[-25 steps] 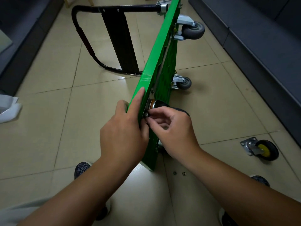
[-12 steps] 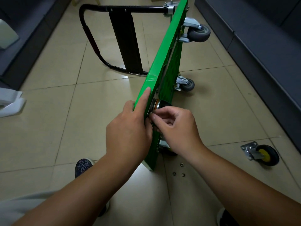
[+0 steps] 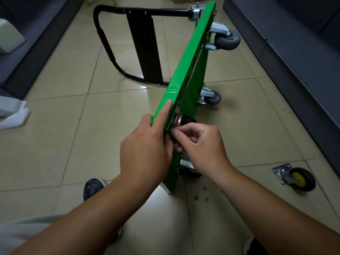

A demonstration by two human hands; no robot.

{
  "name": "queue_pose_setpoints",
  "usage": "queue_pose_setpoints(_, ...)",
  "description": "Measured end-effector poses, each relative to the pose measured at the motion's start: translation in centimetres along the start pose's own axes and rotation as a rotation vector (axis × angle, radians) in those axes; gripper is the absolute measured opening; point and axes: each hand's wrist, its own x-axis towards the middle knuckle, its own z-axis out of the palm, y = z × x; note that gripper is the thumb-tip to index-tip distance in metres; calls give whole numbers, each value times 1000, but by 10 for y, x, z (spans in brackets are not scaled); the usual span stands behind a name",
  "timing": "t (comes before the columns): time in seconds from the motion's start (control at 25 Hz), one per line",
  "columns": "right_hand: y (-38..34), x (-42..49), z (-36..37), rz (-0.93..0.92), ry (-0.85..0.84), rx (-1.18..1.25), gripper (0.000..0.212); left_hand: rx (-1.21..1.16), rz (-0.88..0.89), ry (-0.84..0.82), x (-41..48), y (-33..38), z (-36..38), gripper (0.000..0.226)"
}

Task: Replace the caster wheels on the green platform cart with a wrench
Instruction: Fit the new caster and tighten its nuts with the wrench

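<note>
Gripping green cart (image 3: 189,57) edge, left hand (image 3: 145,153); right hand (image 3: 204,144) pinching at caster (image 3: 185,120).

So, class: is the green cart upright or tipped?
Tipped on its side: the green cart rests on one edge, its grey caster pointing sideways.

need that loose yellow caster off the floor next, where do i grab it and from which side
Pinch the metal fork between plate and wheel, coming down from above. The caster rests on the tile with its plate tilted up on the cart side, leaving the fork exposed on top. The round wheel could spin when gripped, and the plate is thin.
</note>
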Motion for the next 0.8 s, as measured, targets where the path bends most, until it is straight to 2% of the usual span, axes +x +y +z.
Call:
queue_pose_setpoints(0.12, -1, -1, 4, 6, 48, 63, 4, -12, -4, 4, 0, 0, -1, 77)
queue_pose_setpoints(0.44, 7, -8, 2, 15, -7, -34, 7, -42, -6, -20, 1, 0, 0, 80)
queue_pose_setpoints(0.64, 7, -8, 6, -32, 76, -13, 12, -48, -4, -24, 0, -1, -1, 80)
queue_pose_setpoints(0.8, 10, -10, 5, -33, 54, -29, 11, -46, -10, -27, 0, -1, 0, 80)
